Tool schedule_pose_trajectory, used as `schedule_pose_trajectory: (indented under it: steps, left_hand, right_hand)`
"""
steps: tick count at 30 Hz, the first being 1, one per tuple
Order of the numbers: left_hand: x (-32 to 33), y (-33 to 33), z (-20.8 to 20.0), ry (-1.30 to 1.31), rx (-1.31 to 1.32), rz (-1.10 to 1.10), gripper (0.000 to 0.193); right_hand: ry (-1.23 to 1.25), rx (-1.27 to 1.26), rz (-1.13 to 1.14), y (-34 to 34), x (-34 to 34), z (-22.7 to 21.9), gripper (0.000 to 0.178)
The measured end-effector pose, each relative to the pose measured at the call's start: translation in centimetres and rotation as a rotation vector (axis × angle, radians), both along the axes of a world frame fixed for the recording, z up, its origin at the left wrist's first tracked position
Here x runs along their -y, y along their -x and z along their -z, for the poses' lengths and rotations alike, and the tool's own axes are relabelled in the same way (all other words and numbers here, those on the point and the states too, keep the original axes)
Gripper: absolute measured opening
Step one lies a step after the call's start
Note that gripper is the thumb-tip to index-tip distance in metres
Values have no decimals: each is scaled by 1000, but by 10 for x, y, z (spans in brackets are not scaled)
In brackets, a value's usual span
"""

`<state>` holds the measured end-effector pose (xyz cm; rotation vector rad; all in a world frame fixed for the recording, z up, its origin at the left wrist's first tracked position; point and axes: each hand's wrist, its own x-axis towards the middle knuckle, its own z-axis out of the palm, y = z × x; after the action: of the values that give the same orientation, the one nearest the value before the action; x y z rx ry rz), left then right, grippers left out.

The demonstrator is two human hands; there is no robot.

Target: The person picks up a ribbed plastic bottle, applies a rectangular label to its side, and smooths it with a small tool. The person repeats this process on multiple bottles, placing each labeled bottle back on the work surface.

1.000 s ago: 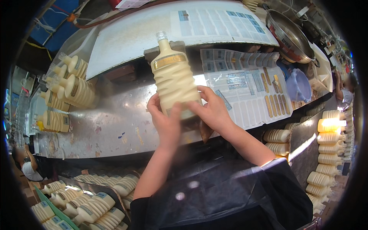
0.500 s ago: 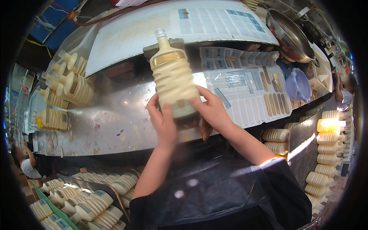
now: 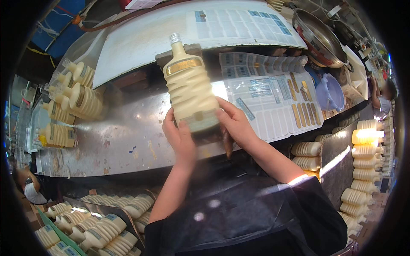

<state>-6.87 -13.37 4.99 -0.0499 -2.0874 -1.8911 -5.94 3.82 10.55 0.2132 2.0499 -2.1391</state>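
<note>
Between my two hands a cream-coloured bottle point(image 3: 190, 91) with wavy ribbed sides lies tilted, its clear threaded neck pointing away from me. A gold label band crosses its shoulder. The fingers of my left hand point(image 3: 177, 134) press along the left side near the base. My right hand point(image 3: 237, 123) grips the lower right side, thumb on the face near the base. The bottle's upper part lies against a dark block point(image 3: 192, 49). Below my right hand a brown pointed object point(image 3: 227, 145) shows; I cannot tell what it is.
Several similar bottles point(image 3: 83, 100) stand at the left of the metal table point(image 3: 115, 145). At right lie label sheets point(image 3: 265, 123) with gold strips point(image 3: 302, 115), beside a purple bucket point(image 3: 331, 94) and a large pan point(image 3: 320, 38). Racked bottles point(image 3: 102, 230) fill both lower sides. People appear at both edges.
The bottle and both hands have shifted slightly left in the picture, along with the whole scene. My grip on the bottle stays nearly the same.
</note>
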Motion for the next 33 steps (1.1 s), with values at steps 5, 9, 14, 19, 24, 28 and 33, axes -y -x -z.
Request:
schedule_pose_trajectory:
  steps: [5, 9, 14, 19, 24, 28, 33]
  left_hand:
    - [3, 1, -12, -107, 85, 71, 46]
    - [-5, -1, -6, 0, 2, 14, 44]
    - [-2, 0, -10, -68, 22, 33, 44]
    - [-8, -2, -6, 118, -89, -70, 46]
    - [-1, 2, -8, 116, -33, -13, 45]
    - [-2, 2, -13, -243, 73, 23, 49]
    - [-1, 6, -4, 43, -16, 33, 45]
  right_hand:
    - [105, 93, -28, 1, -9, 2, 54]
    - [-5, -20, -10, -4, 4, 6, 58]
    - [36, 11, -66, -4, -7, 15, 57]
    - [-42, -16, -20, -1, 3, 1, 55]
    - [-52, -47, -84, -2, -9, 17, 60]
    - [189, 36, -96, 4, -13, 8, 57]
    - [-18, -9, 51, 2, 7, 3, 52]
